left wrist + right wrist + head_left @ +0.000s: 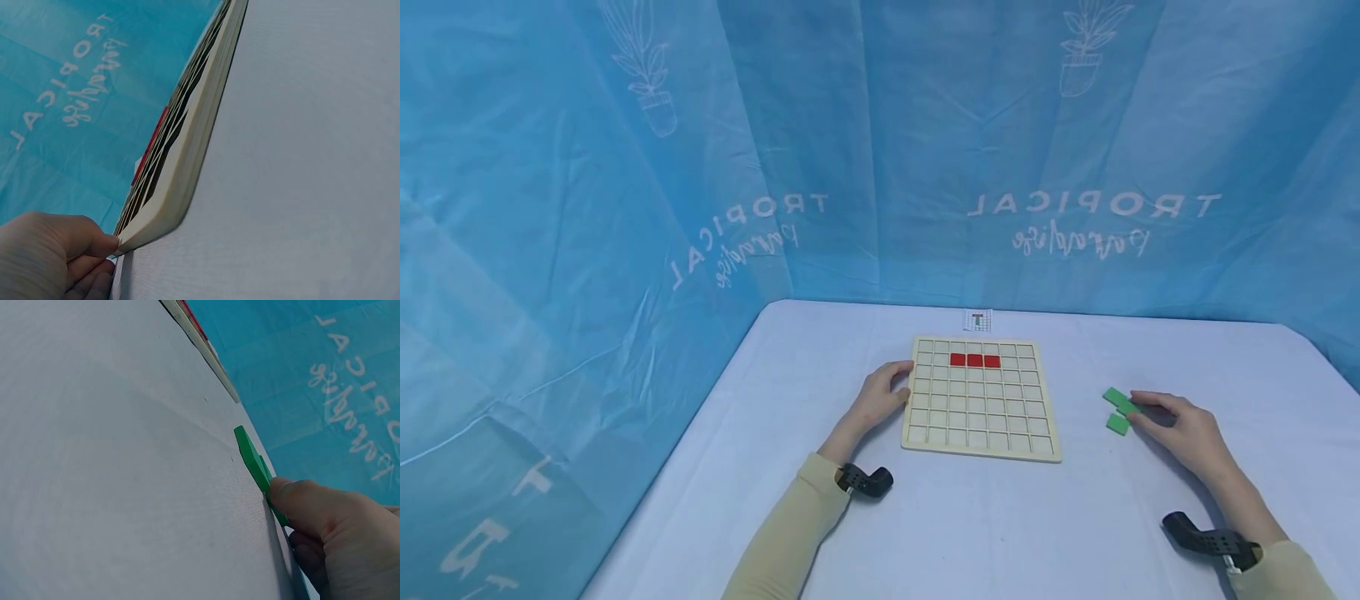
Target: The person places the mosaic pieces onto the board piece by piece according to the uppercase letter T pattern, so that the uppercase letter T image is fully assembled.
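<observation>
A pale wooden grid board (981, 457) lies on the table, with three red square tiles (974, 361) side by side in one of its upper rows. My left hand (877, 397) rests against the board's left edge, thumb and index fingertip apart along the rim; the left wrist view shows the thumb (94, 240) right at that rim. To the right of the board, my right hand (1183, 429) pinches a green tile (1126, 407) between thumb and index finger. Two more green tiles (1117, 423) lie close by its fingertips. From the right wrist, green tiles (249, 456) show edge-on.
Behind the board lies a small printed card (977, 321) with a red and green pattern on a grid. White cloth (977, 525) covers the table. Blue printed curtains (925, 150) hang along the back and left side.
</observation>
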`<state>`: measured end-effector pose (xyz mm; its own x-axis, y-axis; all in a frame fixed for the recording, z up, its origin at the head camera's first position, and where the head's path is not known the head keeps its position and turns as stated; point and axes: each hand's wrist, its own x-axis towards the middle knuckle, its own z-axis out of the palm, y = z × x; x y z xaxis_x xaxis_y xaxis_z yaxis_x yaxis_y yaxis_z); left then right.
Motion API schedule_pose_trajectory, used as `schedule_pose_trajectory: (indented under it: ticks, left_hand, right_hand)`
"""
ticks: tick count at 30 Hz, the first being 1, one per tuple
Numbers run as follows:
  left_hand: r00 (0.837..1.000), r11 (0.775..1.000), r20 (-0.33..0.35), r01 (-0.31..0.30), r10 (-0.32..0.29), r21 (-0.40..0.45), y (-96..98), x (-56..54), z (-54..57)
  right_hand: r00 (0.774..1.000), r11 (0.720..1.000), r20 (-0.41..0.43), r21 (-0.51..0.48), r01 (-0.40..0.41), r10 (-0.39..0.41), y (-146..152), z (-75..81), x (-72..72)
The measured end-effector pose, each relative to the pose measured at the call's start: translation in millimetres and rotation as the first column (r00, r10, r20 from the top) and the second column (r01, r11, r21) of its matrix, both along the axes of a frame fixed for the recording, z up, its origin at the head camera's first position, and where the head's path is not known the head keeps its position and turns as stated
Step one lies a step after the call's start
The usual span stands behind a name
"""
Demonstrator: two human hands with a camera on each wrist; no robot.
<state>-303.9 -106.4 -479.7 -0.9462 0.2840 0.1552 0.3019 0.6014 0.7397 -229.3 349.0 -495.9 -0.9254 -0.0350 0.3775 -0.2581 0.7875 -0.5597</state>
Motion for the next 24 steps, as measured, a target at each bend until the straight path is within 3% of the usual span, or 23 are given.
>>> schedule_pose_trajectory:
  ticks: [10,17,24]
  left_hand:
    - [1.000,1.000,-0.002,0.007,-0.007,0.003,0.4,0.2,0.1]
    - [1.000,1.000,0.000,0.000,0.000,-0.011,1.9,0.2,1.1]
    - [1.000,1.000,0.006,-0.012,0.012,-0.016,-0.7,-1.2,0.0]
  right_hand:
    - [1.000,1.000,-0.011,-0.016,0.008,-0.009,2.8,5.3,1.7]
    - [0.998,0.994,0.014,-0.083,0.069,-0.068,3.7,41.6,-3.4]
    - [0.999,0.996,0.010,-0.079,0.042,-0.042,-13.7,65.4,-19.3]
